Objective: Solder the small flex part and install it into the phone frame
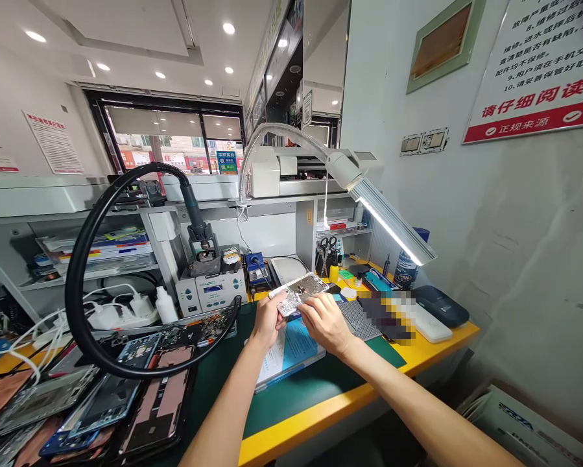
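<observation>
An opened phone frame (307,287), silvery with parts showing inside, is held up over the bench between both hands. My left hand (268,319) grips its left end, thumb and fingers closed around the edge. On the near right side, my right hand (324,319) has its fingers bent and pressed together at the frame's lower edge. Whether those fingertips pinch a small part is hidden from me. Beneath the hands, a blue and white box (291,353) lies on the green mat (272,415).
Disassembled phones (157,402) pile up at left, under the black hose (72,279) of a hot-air station (213,292). A lit lamp (393,220) overhangs the right side. Behind stand scissors (326,253) and a yellow bottle (334,272). A white power bank-like block (430,321) lies at right.
</observation>
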